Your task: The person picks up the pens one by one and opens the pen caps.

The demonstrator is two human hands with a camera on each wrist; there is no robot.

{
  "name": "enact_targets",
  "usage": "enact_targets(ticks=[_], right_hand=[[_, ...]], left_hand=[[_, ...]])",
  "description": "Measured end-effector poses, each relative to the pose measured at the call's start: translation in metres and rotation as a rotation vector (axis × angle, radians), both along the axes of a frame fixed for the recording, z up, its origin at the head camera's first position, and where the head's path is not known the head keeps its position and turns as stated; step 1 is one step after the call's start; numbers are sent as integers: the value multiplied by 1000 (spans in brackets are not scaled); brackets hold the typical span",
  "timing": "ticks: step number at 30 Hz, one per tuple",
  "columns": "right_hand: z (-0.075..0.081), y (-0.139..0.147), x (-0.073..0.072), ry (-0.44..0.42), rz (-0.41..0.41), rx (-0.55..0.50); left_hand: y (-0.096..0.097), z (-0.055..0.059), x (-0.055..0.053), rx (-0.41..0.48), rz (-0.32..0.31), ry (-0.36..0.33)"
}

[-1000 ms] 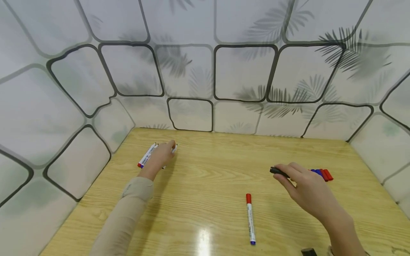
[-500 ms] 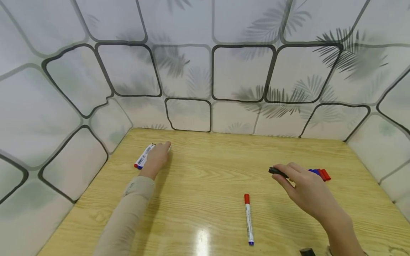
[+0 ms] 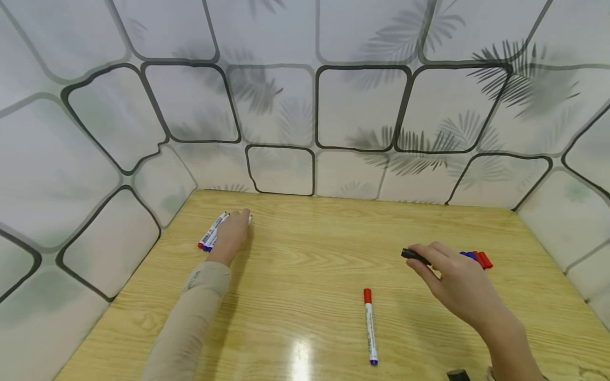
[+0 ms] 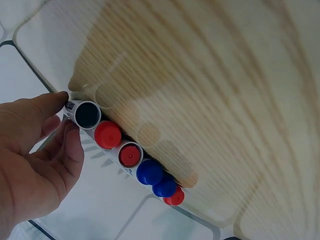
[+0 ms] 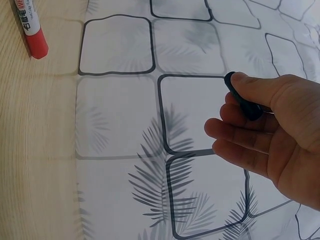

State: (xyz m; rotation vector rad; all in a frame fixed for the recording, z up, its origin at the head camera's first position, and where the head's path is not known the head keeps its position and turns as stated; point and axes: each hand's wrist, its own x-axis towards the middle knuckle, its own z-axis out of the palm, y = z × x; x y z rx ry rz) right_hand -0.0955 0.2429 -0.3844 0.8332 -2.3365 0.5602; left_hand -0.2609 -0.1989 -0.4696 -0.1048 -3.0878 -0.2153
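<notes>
My left hand (image 3: 230, 233) is low over a row of white markers (image 3: 209, 235) at the table's far left. In the left wrist view its fingers grip a black-ended marker (image 4: 88, 115) at the end of that row. Beside it, the other markers show red (image 4: 108, 135) and blue (image 4: 150, 172) ends. On the right, my right hand (image 3: 452, 278) pinches a black marker cap (image 3: 414, 256) between thumb and index finger, held above the table. The right wrist view shows this cap (image 5: 244, 100) under the thumb, the other fingers loosely bent.
Several blue and red caps (image 3: 480, 259) lie behind my right hand. One white marker with a red cap (image 3: 370, 328) lies on the wooden table (image 3: 295, 275) near the front. A black object (image 3: 458, 375) shows at the bottom edge. Patterned walls (image 3: 281, 169) enclose the table.
My left hand has shifted slightly left, bringing its marker close against the row. The right hand stays in place with the black cap.
</notes>
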Motion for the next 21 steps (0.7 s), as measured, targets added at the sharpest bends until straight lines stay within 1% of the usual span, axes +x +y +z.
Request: enact_targets(ticks=[4,10,15,21], right_hand=[[1,1,1,-5,-8,5],[2,2,3,-5,-13,11],[2,3,3,2,-14,3],[1,5,3,5,-3,1]], left_hand=[[-2,0,-1,9,10,6],[-3,2,-2,8,13,-28],[-1,5,-1,12,0,-38],[1,7,3,23,4,-39]])
